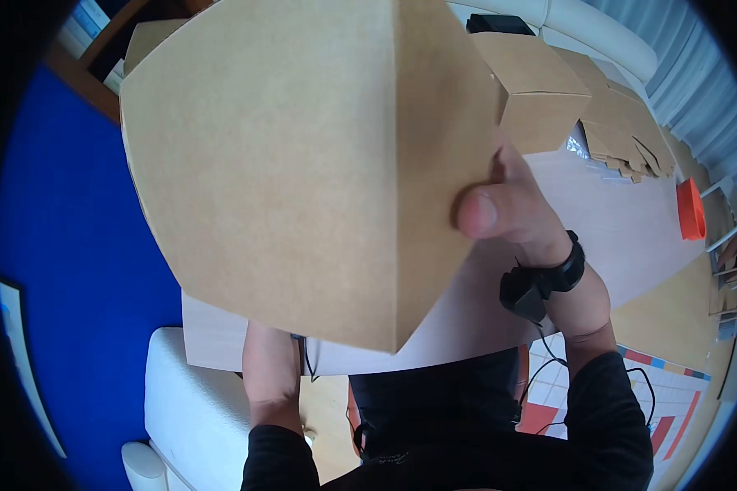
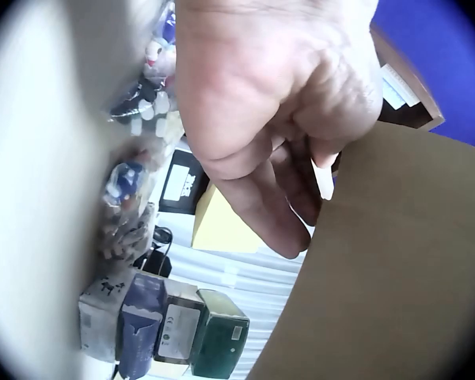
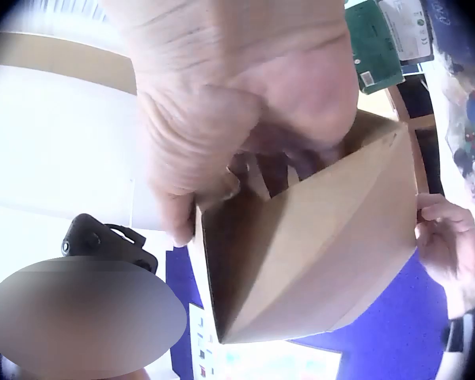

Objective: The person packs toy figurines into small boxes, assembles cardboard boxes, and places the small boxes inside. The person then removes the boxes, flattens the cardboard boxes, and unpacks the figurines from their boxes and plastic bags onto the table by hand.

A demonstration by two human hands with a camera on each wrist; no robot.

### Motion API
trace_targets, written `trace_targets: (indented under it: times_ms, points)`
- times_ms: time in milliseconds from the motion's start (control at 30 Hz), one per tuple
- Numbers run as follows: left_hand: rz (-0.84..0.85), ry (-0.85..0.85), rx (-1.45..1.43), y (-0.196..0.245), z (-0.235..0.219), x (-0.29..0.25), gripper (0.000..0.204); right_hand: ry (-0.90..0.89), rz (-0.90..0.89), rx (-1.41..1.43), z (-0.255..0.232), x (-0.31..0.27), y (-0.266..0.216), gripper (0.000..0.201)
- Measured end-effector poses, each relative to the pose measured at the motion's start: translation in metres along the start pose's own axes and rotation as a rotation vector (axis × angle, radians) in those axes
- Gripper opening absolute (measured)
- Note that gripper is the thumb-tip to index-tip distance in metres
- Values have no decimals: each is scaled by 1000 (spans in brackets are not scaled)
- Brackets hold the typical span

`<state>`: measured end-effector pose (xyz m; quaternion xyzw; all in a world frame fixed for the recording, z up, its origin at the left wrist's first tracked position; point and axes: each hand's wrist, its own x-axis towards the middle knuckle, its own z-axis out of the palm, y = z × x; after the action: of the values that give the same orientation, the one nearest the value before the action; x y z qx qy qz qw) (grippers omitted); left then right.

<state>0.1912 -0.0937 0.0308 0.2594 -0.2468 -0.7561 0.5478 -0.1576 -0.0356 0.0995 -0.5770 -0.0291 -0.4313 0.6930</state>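
A brown cardboard box (image 1: 270,164) is held up close in front of the head, over the table, and its large plain face fills much of the head view. My right hand (image 1: 516,204) grips its right side, with the thumb on the outside. In the right wrist view the fingers of this right hand (image 3: 245,119) reach over the rim into the box's open end. My left hand (image 3: 451,245) holds the opposite side of the box. Seen from its own wrist, the left hand (image 2: 277,103) has its thumb at the cardboard edge and its fingers bent; the box hides it in the head view.
On the pale table (image 1: 598,213) stands another cardboard box (image 1: 540,90), with flat cardboard pieces (image 1: 630,139) beside it. An orange container (image 1: 690,209) is at the table's right edge. Several packaged boxes (image 2: 178,324) and bagged small items (image 2: 127,182) appear in the left wrist view.
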Motion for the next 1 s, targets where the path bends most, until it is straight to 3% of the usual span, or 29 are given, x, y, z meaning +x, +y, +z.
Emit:
trace_targets:
  times_ms: [267,300,567,600,633,700,867,933,1000]
  points:
    - [-2,9,22,-5,1,3,59,109,-106,463,-8,-13,-23,97]
    - [1,5,23,-5,4,4,59,107,-110,460,-8,-16,-26,97]
    - [37,5,14,-10,7,2,60,-23,-159,-1061,3,-18,-53,62]
    - [39,3,13,-11,7,2,60,2,300,-852,8,-15,-60,77]
    - [39,0,13,-11,8,3,60,5,299,-853,12,-16,-57,77]
    - [46,-4,11,-10,9,3,60,385,172,-482,24,-17,-45,45]
    - [99,-15,-5,-6,10,-3,60,504,223,-644,10,-15,-40,33]
    - [114,-20,-11,-5,11,-5,61,624,291,-976,-3,-14,-29,28]
    - [135,-23,-19,-3,12,-9,61,570,294,-1020,-8,-17,-25,28]
